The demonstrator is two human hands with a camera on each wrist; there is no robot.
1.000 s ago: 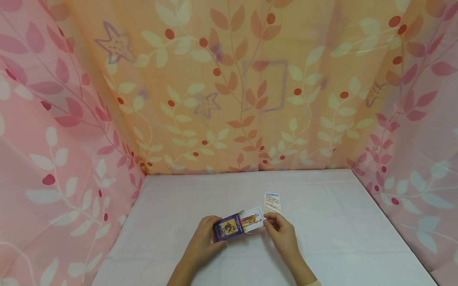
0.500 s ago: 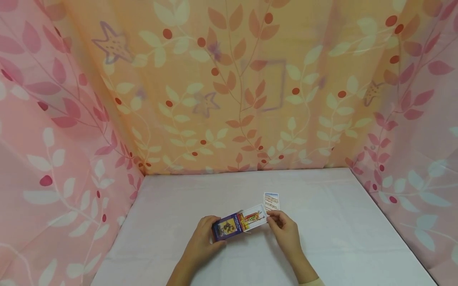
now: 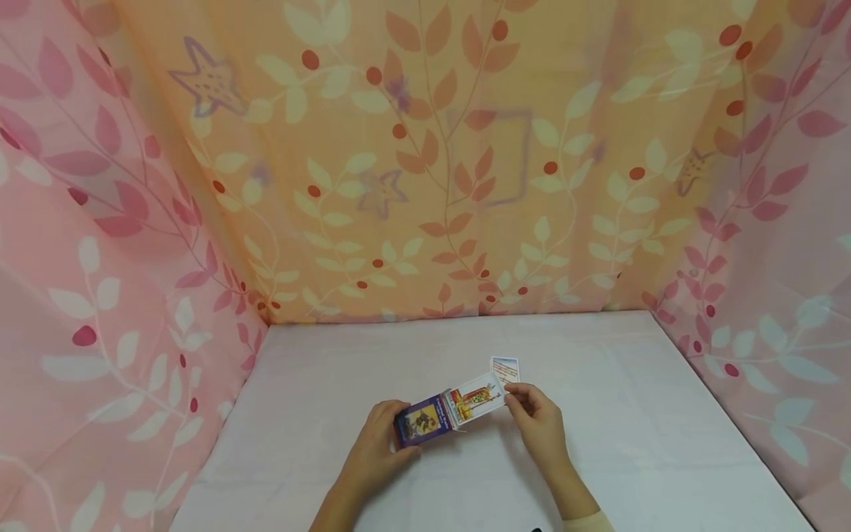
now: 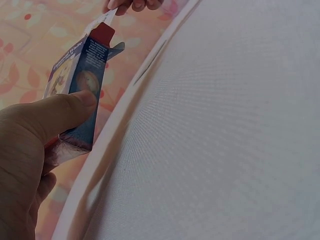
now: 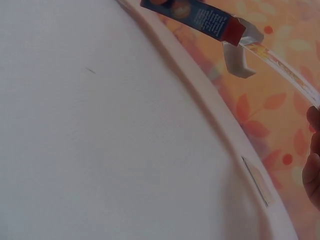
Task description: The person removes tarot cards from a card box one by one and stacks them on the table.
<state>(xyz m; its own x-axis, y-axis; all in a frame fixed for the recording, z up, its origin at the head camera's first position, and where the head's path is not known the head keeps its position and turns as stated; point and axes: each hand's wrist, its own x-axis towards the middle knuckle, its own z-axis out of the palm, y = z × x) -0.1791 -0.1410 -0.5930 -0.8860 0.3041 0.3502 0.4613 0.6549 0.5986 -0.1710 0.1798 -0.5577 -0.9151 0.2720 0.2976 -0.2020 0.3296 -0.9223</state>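
Note:
My left hand (image 3: 379, 447) grips a purple tarot card box (image 3: 423, 423), thumb across its near side, tilted up to the right. In the left wrist view, the box (image 4: 82, 82) has its end flaps turned out. From that end juts a picture card (image 3: 476, 401) with a robed figure, its far corner pinched between thumb and fingertips of my right hand (image 3: 540, 428). The right wrist view shows this card (image 5: 282, 69) slightly bowed, its inner end at the box mouth. Behind it a second card (image 3: 505, 368) lies face up, partly covered in the head view.
A white cloth covers the table (image 3: 332, 362). Patterned curtains enclose it: orange at the back (image 3: 425, 244), pink on the left (image 3: 133, 295) and on the right (image 3: 764, 295). A small dark object (image 3: 537, 530) shows at the bottom edge of the head view.
My right hand has moved right and slightly up, drawing the card further out of the box. More of its picture shows now. The left hand and box have stayed nearly still.

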